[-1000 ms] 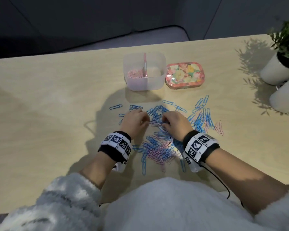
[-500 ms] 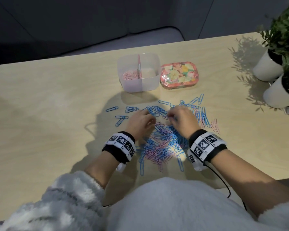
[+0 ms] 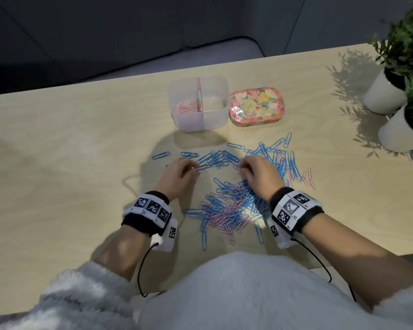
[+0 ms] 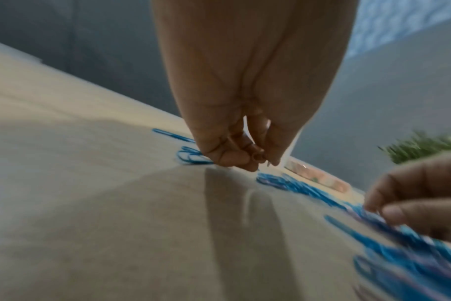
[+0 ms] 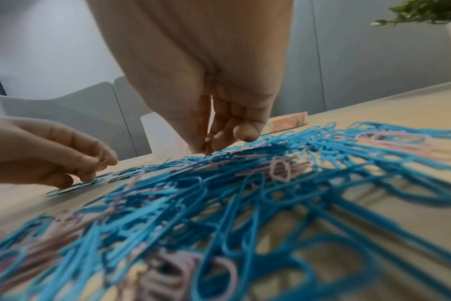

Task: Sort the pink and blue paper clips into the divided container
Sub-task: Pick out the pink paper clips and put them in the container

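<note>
A mixed pile of blue and pink paper clips (image 3: pixel 224 208) lies on the table before me, with more blue clips (image 3: pixel 215 158) spread beyond it. The clear divided container (image 3: pixel 198 122) stands farther back; its left compartment holds pink clips (image 3: pixel 185 108), and its right one looks empty. My left hand (image 3: pixel 196 168) has its fingers curled, pinching at a blue clip on the table (image 4: pixel 260 160). My right hand (image 3: pixel 242 167) points fingers down into the spread, pinching at a clip (image 5: pixel 209 148); its colour is unclear.
A floral tin (image 3: pixel 256 106) sits just right of the container. Two white plant pots (image 3: pixel 384 96) (image 3: pixel 401 132) stand at the far right edge. Loose pink clips (image 3: pixel 308 178) lie right of the spread. Wrist cables trail toward my body.
My two hands, fingertips nearly touching a second ago, have drawn apart sideways over the far row of clips. The pile has been stirred a little.
</note>
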The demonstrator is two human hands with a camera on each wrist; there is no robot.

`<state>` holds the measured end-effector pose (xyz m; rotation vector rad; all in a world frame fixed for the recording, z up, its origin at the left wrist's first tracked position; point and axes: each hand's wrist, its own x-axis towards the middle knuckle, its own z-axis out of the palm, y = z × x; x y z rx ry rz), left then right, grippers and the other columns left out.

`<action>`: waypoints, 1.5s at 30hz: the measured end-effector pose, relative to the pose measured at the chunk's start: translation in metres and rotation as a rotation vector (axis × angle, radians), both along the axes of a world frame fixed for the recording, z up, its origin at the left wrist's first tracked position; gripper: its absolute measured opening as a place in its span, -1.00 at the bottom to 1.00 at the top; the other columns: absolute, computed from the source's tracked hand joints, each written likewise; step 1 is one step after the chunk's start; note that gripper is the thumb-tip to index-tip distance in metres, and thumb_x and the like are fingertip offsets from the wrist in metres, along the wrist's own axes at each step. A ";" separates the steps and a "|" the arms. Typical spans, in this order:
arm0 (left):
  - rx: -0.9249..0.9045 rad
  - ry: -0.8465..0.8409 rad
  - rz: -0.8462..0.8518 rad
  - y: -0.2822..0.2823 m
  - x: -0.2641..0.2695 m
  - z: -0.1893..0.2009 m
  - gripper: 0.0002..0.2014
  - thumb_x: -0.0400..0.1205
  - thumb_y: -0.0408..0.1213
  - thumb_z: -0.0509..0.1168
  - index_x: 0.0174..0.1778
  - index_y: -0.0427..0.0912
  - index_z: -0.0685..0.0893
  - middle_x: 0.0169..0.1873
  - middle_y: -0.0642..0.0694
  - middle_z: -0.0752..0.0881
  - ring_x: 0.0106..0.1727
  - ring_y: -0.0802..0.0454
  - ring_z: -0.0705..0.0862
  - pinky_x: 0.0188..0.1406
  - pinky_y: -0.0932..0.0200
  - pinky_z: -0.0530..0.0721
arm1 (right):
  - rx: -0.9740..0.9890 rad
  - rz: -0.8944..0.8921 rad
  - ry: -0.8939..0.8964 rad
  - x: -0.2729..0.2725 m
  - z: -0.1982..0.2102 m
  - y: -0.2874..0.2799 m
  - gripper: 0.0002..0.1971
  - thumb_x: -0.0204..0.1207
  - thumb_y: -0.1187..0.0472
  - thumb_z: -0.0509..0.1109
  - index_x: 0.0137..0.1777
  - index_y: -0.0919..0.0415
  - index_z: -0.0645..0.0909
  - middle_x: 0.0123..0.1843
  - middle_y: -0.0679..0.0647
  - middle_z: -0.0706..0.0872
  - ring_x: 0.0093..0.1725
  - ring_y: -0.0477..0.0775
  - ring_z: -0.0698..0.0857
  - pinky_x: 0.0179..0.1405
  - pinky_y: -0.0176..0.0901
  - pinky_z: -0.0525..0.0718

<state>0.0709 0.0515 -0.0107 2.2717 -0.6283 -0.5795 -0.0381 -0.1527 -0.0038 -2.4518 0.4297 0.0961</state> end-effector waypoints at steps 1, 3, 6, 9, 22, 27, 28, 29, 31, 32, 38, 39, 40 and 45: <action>-0.053 0.084 0.079 0.002 0.003 0.002 -0.88 0.61 -0.42 0.22 -0.04 -0.20 0.66 -0.13 -0.10 0.65 -0.13 0.06 0.60 -0.11 0.35 0.54 | -0.010 0.001 0.001 0.002 0.001 0.000 -0.87 0.51 0.35 0.26 -0.08 0.30 0.64 -0.04 0.20 0.71 0.02 0.22 0.62 -0.06 -0.07 0.54; -0.157 0.236 0.225 0.001 0.007 0.006 -0.80 0.60 -0.49 0.15 -0.23 -0.11 0.56 -0.27 -0.03 0.61 -0.25 0.10 0.55 -0.23 0.34 0.51 | -0.058 0.017 0.025 0.006 0.003 0.004 -0.85 0.52 0.33 0.26 -0.04 0.31 0.65 0.00 0.20 0.71 0.05 0.21 0.63 -0.01 -0.02 0.59; -0.192 0.322 0.319 -0.006 0.012 0.010 -0.77 0.62 -0.39 0.13 -0.37 -0.13 0.47 -0.40 -0.06 0.53 -0.36 0.06 0.46 -0.31 0.19 0.40 | -0.100 0.009 0.074 0.009 0.003 0.010 -0.89 0.54 0.30 0.29 -0.05 0.31 0.63 0.02 0.19 0.67 0.08 0.19 0.60 -0.02 -0.02 0.57; -0.103 0.237 0.236 -0.015 0.011 0.008 -0.74 0.64 -0.19 0.20 -0.33 -0.22 0.46 -0.42 -0.13 0.49 -0.41 0.03 0.41 -0.33 0.10 0.37 | -0.143 0.061 0.092 0.008 0.002 0.012 -0.90 0.56 0.31 0.27 -0.08 0.32 0.60 0.03 0.21 0.63 0.10 0.21 0.58 -0.03 0.04 0.62; 0.159 -0.062 0.014 -0.015 0.015 0.013 -0.82 0.61 -0.25 0.28 -0.04 -0.31 0.63 -0.18 -0.18 0.67 -0.11 -0.12 0.59 -0.18 0.15 0.40 | 0.133 -0.114 0.004 0.003 -0.003 -0.013 -0.75 0.60 0.39 0.14 0.17 0.32 0.61 0.16 0.24 0.69 0.13 0.17 0.64 0.23 -0.04 0.58; 0.114 -0.013 0.068 -0.012 0.031 0.019 -0.83 0.62 -0.25 0.28 -0.05 -0.30 0.65 -0.20 -0.11 0.62 -0.14 -0.03 0.55 -0.14 0.17 0.44 | 0.618 -0.559 0.026 0.013 0.008 -0.026 -0.71 0.57 0.39 0.06 -0.30 0.23 0.55 -0.46 0.12 0.54 -0.72 -0.20 0.45 -0.69 -0.44 0.38; 0.119 0.016 0.065 -0.012 0.033 0.019 -0.85 0.62 -0.25 0.26 -0.07 -0.28 0.63 -0.23 -0.10 0.61 -0.16 -0.04 0.54 -0.18 0.15 0.44 | 0.752 -0.647 0.052 0.015 0.012 -0.027 -0.70 0.53 0.38 0.05 -0.37 0.21 0.50 -0.50 0.11 0.48 -0.76 -0.14 0.39 -0.75 -0.46 0.27; 0.099 0.058 0.081 -0.012 0.035 0.018 -0.87 0.63 -0.26 0.23 -0.12 -0.25 0.60 -0.31 -0.08 0.58 -0.21 -0.05 0.51 -0.28 0.13 0.42 | 0.855 -0.696 0.071 0.017 0.015 -0.027 -0.72 0.51 0.34 0.06 -0.40 0.19 0.47 -0.51 0.09 0.44 -0.74 -0.10 0.35 -0.74 -0.46 0.20; 0.006 0.147 0.169 -0.013 0.037 0.016 -0.83 0.64 -0.30 0.18 -0.28 -0.18 0.49 -0.45 -0.02 0.46 -0.30 -0.04 0.43 -0.42 0.10 0.35 | 0.879 -0.671 0.094 0.020 0.018 -0.027 -0.73 0.51 0.26 0.14 -0.44 0.16 0.43 -0.55 0.03 0.39 -0.71 -0.09 0.29 -0.72 -0.46 0.15; -0.022 0.154 0.213 -0.012 0.038 0.015 -0.80 0.64 -0.32 0.17 -0.32 -0.15 0.45 -0.46 -0.01 0.44 -0.30 -0.02 0.42 -0.39 0.10 0.35 | 0.802 -0.617 0.085 0.022 0.017 -0.027 -0.72 0.53 0.24 0.21 -0.44 0.16 0.42 -0.58 0.01 0.40 -0.72 -0.10 0.30 -0.73 -0.45 0.18; 0.104 -0.029 0.314 -0.005 0.041 0.014 -0.79 0.60 -0.18 0.28 -0.02 -0.26 0.64 -0.21 -0.18 0.64 -0.12 -0.14 0.60 -0.08 0.02 0.55 | -0.016 -0.279 0.141 0.038 0.006 -0.022 -0.77 0.47 0.09 0.33 -0.33 0.18 0.64 -0.23 0.12 0.78 -0.19 0.21 0.69 -0.25 -0.14 0.56; 0.116 -0.045 0.311 -0.005 0.040 0.013 -0.79 0.63 -0.18 0.25 0.02 -0.26 0.63 -0.18 -0.21 0.66 -0.08 -0.17 0.62 -0.07 0.02 0.54 | -0.086 -0.271 0.173 0.040 0.007 -0.020 -0.73 0.47 0.03 0.35 -0.38 0.16 0.60 -0.27 0.14 0.74 -0.21 0.23 0.66 -0.27 -0.15 0.52; 0.121 -0.061 0.304 -0.005 0.039 0.013 -0.78 0.66 -0.20 0.19 0.03 -0.28 0.62 -0.13 -0.27 0.70 -0.03 -0.21 0.63 -0.06 0.00 0.53 | -0.136 -0.270 0.205 0.041 0.009 -0.017 -0.69 0.46 -0.02 0.37 -0.42 0.16 0.56 -0.31 0.15 0.70 -0.24 0.24 0.63 -0.29 -0.16 0.48; 0.090 -0.052 0.186 -0.010 0.023 0.005 -0.78 0.70 -0.35 0.02 -0.01 -0.29 0.57 -0.16 -0.29 0.70 -0.02 -0.26 0.65 -0.08 0.00 0.49 | -0.113 -0.260 0.252 0.042 0.005 -0.013 -0.77 0.46 0.14 0.37 -0.36 0.24 0.62 -0.28 0.18 0.73 -0.18 0.24 0.70 -0.25 -0.11 0.54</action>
